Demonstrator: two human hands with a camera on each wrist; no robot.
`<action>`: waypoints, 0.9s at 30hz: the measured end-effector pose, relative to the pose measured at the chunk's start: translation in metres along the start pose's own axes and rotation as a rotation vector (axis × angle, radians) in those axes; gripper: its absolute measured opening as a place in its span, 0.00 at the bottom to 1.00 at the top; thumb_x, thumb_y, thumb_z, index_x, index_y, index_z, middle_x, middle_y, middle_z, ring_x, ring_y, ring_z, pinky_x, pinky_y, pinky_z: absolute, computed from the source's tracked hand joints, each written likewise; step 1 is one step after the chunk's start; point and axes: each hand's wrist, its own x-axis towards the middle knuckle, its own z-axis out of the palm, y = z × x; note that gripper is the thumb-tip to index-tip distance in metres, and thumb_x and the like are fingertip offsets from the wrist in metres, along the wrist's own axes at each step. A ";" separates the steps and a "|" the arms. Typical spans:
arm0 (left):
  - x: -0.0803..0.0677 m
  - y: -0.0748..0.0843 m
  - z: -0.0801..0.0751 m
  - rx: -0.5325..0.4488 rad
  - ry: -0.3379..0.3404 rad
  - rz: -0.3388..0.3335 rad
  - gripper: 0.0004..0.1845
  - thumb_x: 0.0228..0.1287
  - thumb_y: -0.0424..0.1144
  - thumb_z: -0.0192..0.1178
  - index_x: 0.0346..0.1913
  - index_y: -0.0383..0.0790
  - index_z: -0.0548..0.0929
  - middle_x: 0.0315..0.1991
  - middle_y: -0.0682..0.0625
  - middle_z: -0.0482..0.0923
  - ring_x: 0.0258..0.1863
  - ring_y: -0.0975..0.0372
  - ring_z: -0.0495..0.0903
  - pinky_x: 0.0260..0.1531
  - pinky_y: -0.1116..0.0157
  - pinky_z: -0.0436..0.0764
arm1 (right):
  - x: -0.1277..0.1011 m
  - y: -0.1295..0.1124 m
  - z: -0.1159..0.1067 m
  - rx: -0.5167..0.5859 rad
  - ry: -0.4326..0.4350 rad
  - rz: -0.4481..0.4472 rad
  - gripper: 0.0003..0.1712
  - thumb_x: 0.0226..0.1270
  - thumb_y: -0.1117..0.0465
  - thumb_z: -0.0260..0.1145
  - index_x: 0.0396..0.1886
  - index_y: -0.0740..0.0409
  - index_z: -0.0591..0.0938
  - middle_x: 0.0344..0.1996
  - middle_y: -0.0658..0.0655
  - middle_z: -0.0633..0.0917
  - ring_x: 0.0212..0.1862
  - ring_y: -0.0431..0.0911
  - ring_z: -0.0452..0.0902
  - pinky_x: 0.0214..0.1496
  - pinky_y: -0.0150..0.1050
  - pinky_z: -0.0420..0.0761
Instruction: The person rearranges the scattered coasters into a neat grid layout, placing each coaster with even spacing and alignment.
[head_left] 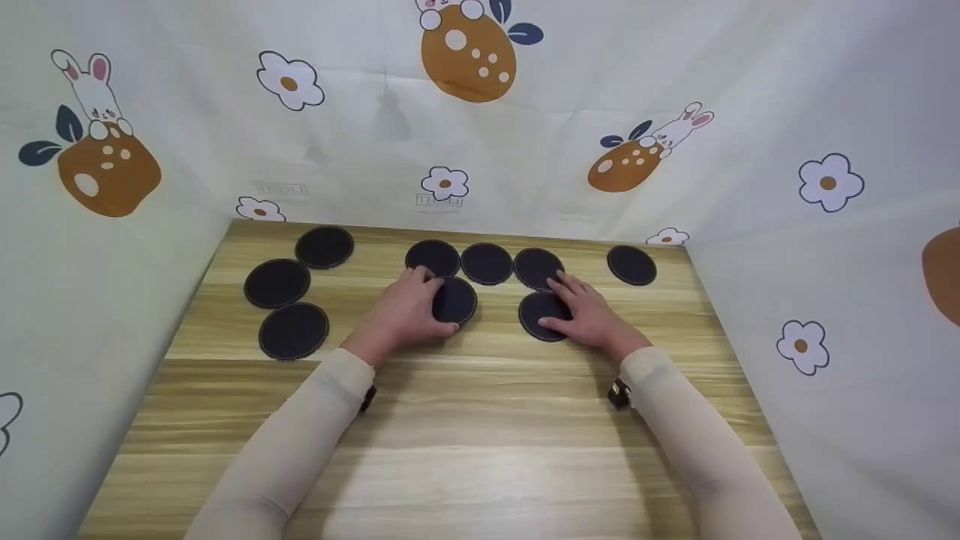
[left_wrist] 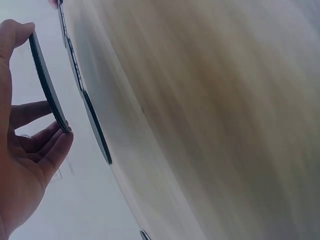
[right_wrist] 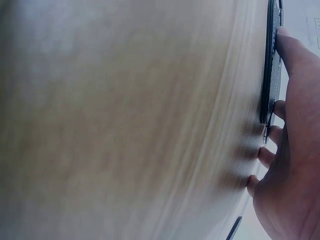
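Observation:
My left hand [head_left: 405, 306] pinches a round black coaster [head_left: 457, 301] by its edges, thumb on the near side and fingers on the far side. The left wrist view shows this coaster [left_wrist: 45, 80] raised off the table and seen edge-on. My right hand [head_left: 591, 313] rests over another black coaster [head_left: 531, 313], with the thumb lying on its face. In the right wrist view that coaster [right_wrist: 271, 75] lies flat, and some fingertips [right_wrist: 252, 184] touch the wood beside it. Behind both hands, three coasters [head_left: 487, 264] form a row.
Three more black coasters [head_left: 277, 283] lie at the left of the wooden table [head_left: 465, 450], and a single coaster [head_left: 631, 265] lies at the back right. Patterned white curtains [head_left: 360, 135] stand close around the back and sides.

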 end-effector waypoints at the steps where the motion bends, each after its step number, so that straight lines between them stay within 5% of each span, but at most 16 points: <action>1: 0.001 0.002 0.001 0.001 0.000 0.004 0.53 0.56 0.66 0.77 0.74 0.29 0.80 0.66 0.35 0.75 0.67 0.43 0.74 0.70 0.45 0.77 | 0.000 0.000 0.000 -0.003 -0.003 0.003 0.55 0.75 0.32 0.70 0.89 0.57 0.65 0.89 0.65 0.57 0.86 0.71 0.52 0.85 0.69 0.55; 27: 0.025 0.052 0.030 0.041 -0.013 0.089 0.51 0.56 0.66 0.77 0.73 0.31 0.80 0.71 0.32 0.73 0.68 0.42 0.73 0.70 0.46 0.78 | 0.000 -0.002 -0.001 -0.017 -0.014 0.026 0.55 0.76 0.32 0.69 0.90 0.55 0.63 0.89 0.64 0.56 0.87 0.69 0.52 0.85 0.69 0.55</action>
